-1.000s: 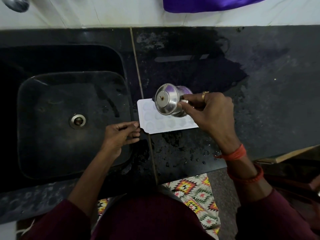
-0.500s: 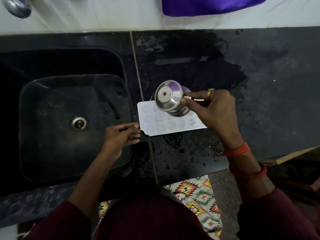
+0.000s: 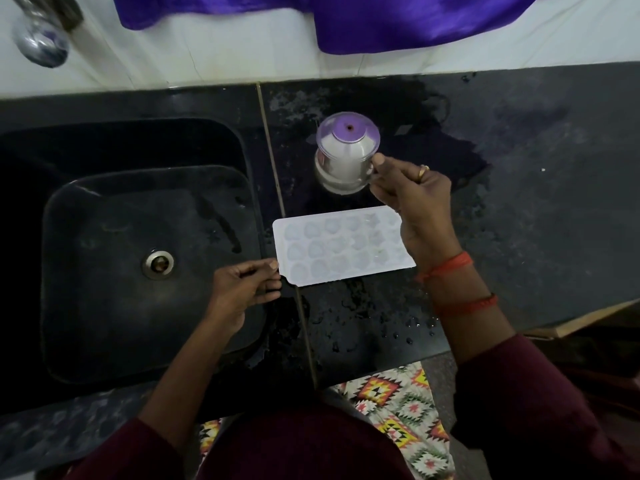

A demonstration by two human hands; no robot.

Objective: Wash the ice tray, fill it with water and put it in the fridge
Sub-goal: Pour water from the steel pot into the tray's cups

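Risk: ice tray (image 3: 341,245) lies flat on wet counter (image 3: 536,202); a careless lift by left hand (image 3: 242,289), whose fingers pinch the tab at its corner, would likely slop water from the cells. Cells look wet; fill level unclear. Right hand (image 3: 412,199) fingers closed on handle of steel cup (image 3: 344,155), upright, just beyond tray; contents cannot tell. Sink (image 3: 145,265) beside left fingers, no pooled water visible.

Wet black stone counter (image 3: 519,209) with sunken sink (image 3: 104,358), white wall (image 3: 242,57) behind, dim light
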